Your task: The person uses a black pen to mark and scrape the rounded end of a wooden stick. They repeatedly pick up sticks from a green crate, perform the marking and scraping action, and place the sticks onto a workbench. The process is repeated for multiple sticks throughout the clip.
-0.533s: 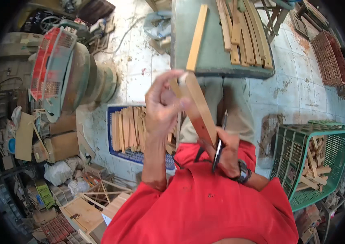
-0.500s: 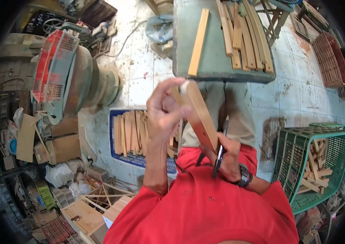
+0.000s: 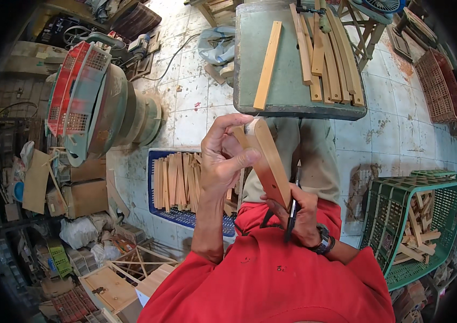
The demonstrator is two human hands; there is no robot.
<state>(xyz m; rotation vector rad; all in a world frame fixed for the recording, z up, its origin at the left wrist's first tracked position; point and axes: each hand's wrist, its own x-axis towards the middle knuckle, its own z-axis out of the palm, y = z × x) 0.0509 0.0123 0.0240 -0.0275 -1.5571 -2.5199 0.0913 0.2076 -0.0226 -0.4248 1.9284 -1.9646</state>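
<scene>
My left hand (image 3: pixel 221 159) grips the upper end of a pale wooden piece (image 3: pixel 267 167) with rounded top and a dark hole near its lower end; a narrower wooden part shows behind its top. My right hand (image 3: pixel 303 212) is closed round the lower end, also holding a dark pen or pencil (image 3: pixel 293 218) along the wood. Beyond my hands is a grey-green worktop (image 3: pixel 252 59) bearing a single straight strip (image 3: pixel 268 64) and a pile of longer strips with holes (image 3: pixel 341 64), some curved.
A blue crate (image 3: pixel 156 211) of short slats sits below left, a green crate (image 3: pixel 379 215) of offcuts at right. A large machine with a red guard (image 3: pixel 69 97) stands left; a red-brown crate (image 3: pixel 438 86) is at upper right. Cardboard and wood clutter (image 3: pixel 83 194) line the left.
The whole view has shifted slightly, so bench, crates and hands sit lower in the picture. Both hands keep their hold on the wooden piece and pen, with little other movement.
</scene>
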